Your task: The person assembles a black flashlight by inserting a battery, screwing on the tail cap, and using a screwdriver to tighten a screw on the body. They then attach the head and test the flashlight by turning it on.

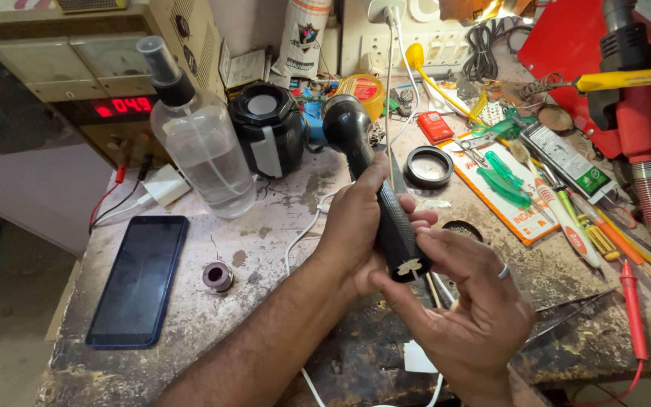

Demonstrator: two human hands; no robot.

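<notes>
left hand (356, 226): forearm reaching up from the lower edge, fingers curled in a closed grip, thumb lying along the top | right hand (469, 301): entering from lower right, palm turned inward, fingers loosely bent, thumb and forefinger tips meeting just beside the left hand's fingers

phone (139, 280) left of torch (377, 181), on bench (265, 234)

Bright, even daylight falls across the desk (265, 234), with a warmer glow at the top right. Shadows under the hands are soft. The frame is sharp at centre (edges bow from the wide lens); the red display (124, 106) glows clearly.
</notes>
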